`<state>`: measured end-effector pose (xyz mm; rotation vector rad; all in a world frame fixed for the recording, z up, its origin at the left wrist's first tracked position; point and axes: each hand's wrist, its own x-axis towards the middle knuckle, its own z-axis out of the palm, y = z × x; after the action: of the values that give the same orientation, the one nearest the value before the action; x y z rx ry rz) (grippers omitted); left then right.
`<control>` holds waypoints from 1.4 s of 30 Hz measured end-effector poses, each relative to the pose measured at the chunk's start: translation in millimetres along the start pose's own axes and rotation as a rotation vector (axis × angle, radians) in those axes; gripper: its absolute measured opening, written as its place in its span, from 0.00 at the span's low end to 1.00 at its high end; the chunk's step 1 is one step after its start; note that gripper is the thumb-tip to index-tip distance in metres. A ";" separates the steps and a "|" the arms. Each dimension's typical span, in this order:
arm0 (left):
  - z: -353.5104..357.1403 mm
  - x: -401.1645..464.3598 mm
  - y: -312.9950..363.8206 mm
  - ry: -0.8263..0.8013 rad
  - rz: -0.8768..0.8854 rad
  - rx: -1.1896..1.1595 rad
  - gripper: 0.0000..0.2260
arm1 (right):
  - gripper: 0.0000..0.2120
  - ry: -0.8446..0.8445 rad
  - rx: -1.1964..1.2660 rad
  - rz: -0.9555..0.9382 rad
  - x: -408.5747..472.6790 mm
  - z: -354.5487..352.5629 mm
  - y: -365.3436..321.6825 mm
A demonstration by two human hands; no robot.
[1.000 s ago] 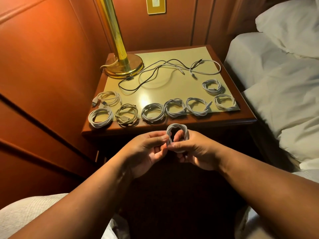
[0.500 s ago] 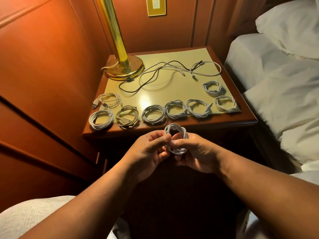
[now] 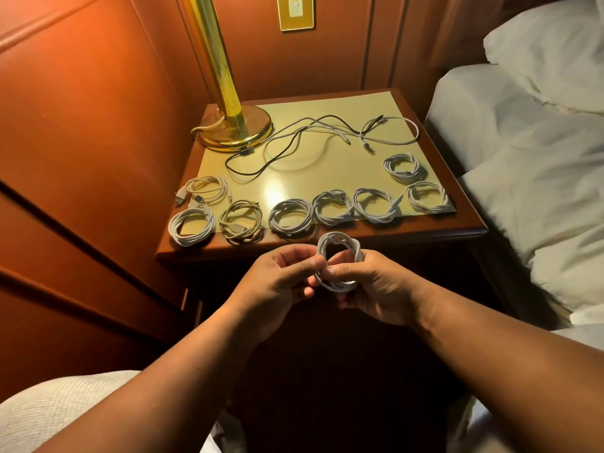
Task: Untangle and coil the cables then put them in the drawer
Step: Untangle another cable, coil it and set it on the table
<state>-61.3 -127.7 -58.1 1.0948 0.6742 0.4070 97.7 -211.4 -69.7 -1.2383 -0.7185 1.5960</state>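
A small white coiled cable [image 3: 340, 246] is held in front of the nightstand's front edge. My left hand [image 3: 281, 279] pinches its left side between thumb and fingers, and my right hand [image 3: 372, 286] grips its lower right side. Several finished white coils [image 3: 336, 209] lie in a row along the front of the nightstand [image 3: 327, 237], with one more coil [image 3: 403, 166] behind them at the right. Loose tangled cables, white and black [image 3: 313, 132], sprawl across the back of the top. The drawer front below the top is dark and hard to make out.
A tall brass lamp [image 3: 225, 103] stands at the back left of the nightstand. Wood-panelled wall [image 3: 81, 142] closes the left side. A bed with white sheets and a pillow [image 3: 536, 142] lies close on the right.
Both hands have kept hold of the coil and turned it slightly between the fingers. The view has shifted a little; the cables on the nightstand have not moved.
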 end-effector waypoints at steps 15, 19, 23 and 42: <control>-10.8 5.0 3.4 -0.018 0.011 0.145 0.07 | 0.06 0.039 -0.135 -0.056 -4.9 5.1 -9.2; -5.0 5.3 2.8 0.057 -0.013 0.139 0.04 | 0.08 0.042 -0.164 -0.066 -4.6 4.5 -7.6; 0.9 4.6 -4.3 0.136 0.007 0.246 0.05 | 0.08 0.057 -0.218 -0.024 -3.6 0.7 -4.6; -14.0 4.3 -6.4 0.290 0.457 1.151 0.19 | 0.07 0.240 -0.177 -0.038 4.7 14.4 -2.1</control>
<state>-67.7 -118.4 -69.3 2.3368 0.9414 0.5892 84.7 -204.8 -65.1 -1.5061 -0.7363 1.3456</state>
